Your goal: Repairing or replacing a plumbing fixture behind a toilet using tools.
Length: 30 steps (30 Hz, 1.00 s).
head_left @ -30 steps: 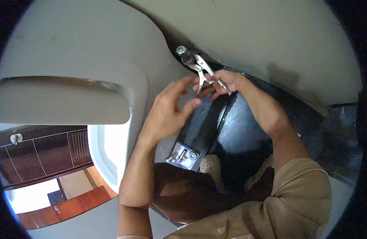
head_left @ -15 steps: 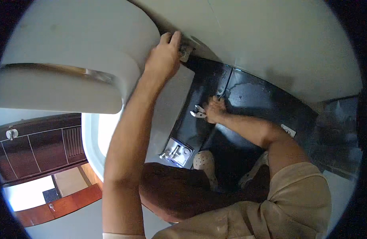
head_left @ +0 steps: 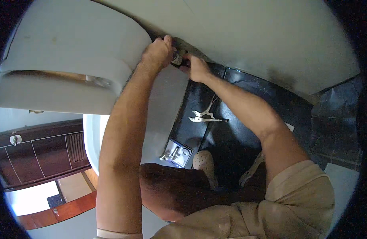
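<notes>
My left hand reaches behind the large white ceramic fixture, its fingers curled at the wall. What they grip is hidden. Close beside it, my right hand has its fingertips bent in at a pale, rough-looking wall fitting. Whether anything small is pinched there does not show. A pair of locking pliers lies on the dark tiled floor with its jaws and handles spread, below my right forearm.
A cardboard box with a picture of a tap stands on the floor near my light clog. The pale wall closes in the far side. On the left are a white rounded basin or tub rim and dark cabinet panels.
My right hand has let go of the locking pliers, leaving them on the floor, and has moved up and left to the wall fitting. My left hand stays near the wall fitting.
</notes>
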### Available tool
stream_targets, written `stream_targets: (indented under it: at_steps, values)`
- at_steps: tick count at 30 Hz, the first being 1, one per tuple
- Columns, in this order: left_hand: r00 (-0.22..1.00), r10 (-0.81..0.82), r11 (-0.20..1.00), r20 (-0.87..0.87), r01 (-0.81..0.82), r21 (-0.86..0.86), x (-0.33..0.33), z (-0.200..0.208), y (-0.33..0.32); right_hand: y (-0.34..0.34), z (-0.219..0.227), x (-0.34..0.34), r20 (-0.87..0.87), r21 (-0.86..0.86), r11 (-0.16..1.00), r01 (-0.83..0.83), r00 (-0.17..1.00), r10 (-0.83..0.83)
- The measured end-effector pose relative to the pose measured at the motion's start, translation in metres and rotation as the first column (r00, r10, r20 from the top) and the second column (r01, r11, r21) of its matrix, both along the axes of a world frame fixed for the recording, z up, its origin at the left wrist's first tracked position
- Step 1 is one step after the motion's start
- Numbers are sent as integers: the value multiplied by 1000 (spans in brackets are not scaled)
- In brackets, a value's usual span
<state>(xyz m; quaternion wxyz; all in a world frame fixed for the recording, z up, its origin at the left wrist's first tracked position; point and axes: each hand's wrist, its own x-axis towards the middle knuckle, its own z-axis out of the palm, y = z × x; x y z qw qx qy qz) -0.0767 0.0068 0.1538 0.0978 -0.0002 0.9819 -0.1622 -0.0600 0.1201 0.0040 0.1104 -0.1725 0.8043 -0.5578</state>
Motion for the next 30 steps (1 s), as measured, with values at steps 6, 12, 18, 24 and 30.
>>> stream_targets:
  at_steps: [6, 12, 18, 24, 30]
  values:
    - [977, -193, 967, 92, 205, -152, 8, 1, 12, -53, -14, -19, 195, -375, 910, 178, 975, -110]
    - [844, -537, 726, 4, 464, -508, -11, -38, -1, -72, -64, -52, 491, -659, 643, 390, 871, -24]
    - [908, -399, 795, 124, 410, -447, -9, -25, -3, -69, -29, -17, 208, -563, 767, 309, 951, -230]
    - [945, -141, 888, 296, 253, -384, -27, -5, 34, -52, -6, -12, -212, -260, 880, 397, 866, -454]
    - [856, -512, 750, -77, 402, -525, -7, -12, 12, -58, 6, -17, 17, -185, 932, 313, 949, -315]
